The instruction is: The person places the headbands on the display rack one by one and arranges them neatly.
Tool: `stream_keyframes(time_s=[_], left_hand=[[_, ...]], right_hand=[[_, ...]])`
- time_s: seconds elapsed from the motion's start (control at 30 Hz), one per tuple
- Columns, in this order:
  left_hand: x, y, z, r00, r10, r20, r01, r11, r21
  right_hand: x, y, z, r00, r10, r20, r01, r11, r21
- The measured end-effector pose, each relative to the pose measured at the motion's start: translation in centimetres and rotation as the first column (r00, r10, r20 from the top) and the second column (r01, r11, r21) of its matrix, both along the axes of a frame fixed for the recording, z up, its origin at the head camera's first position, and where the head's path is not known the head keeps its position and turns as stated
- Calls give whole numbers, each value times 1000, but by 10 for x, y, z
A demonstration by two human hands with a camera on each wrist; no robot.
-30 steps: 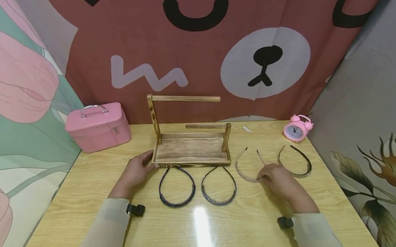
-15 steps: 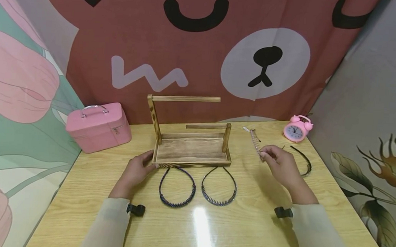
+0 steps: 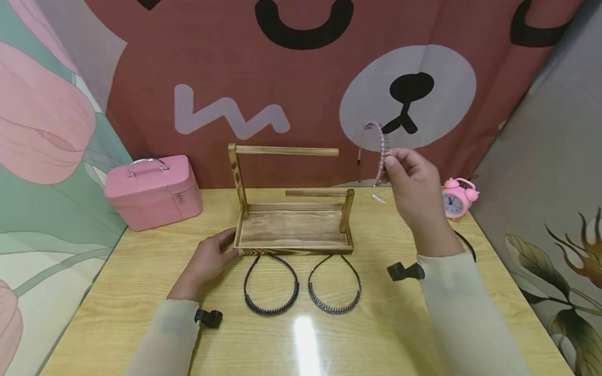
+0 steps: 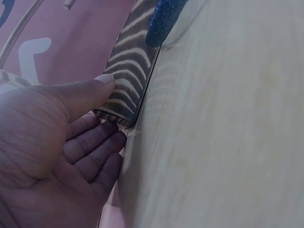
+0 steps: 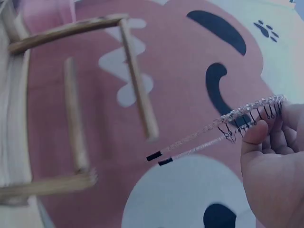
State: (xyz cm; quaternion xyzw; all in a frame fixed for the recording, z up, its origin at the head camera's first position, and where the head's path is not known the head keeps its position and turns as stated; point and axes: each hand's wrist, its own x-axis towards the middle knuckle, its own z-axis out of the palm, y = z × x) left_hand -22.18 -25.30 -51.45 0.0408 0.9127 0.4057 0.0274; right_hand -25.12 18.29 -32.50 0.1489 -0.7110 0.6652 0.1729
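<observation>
A wooden display stand (image 3: 293,226) with two horizontal bars rests on the table. My left hand (image 3: 213,257) holds its front left corner; in the left wrist view the thumb lies on the striped front edge (image 4: 127,71) and the fingers sit at its end. My right hand (image 3: 416,189) pinches a pale pink toothed headband (image 3: 383,147) in the air, right of the stand and above it. Its dark-tipped ends (image 5: 154,156) point toward the bars in the right wrist view. A dark blue headband (image 3: 271,312) and a grey-blue headband (image 3: 333,311) lie before the stand.
A pink case (image 3: 153,193) stands left of the stand. At the back right is a pink alarm clock (image 3: 453,204), partly behind my right hand. A black headband (image 3: 467,243) lies mostly hidden behind my right forearm. A small white piece (image 3: 378,198) lies near the back edge.
My right hand has picked up the pink headband from the table and raised it up and back, turning it upright. My left hand has stayed at the stand's corner.
</observation>
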Motion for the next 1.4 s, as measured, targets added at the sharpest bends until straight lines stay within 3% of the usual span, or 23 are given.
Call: stream_keyframes(time_s=[0.13,0.23,0.33,0.67,0.97,1.4], left_hand=[[1,-1,1,1000,-7,1,7,1000,4],[1,-2,2,1000,-8,4,8,1000,-1],[2,-2,2,1000,-4,3,4,1000,-4],[2,-3,-1,1000,9,19,-9,1000,-7],[3,-4,0,1000,20,15,-20,1000,-15],[0,0,0,1000,14,8,-14,1000,7]], right_hand=[[-14,-21,18,997,75,2,-74,986,-147],[-24,-39,25,987,161,-25,-162,950,-267],[-34,-57,29,976,219,-15,-212,923,-321],[-54,-114,19,961,263,86,-232,935,-267],[-58,-179,-9,951,241,193,-215,965,-147],[-65,-236,-33,924,247,293,-206,964,-166]])
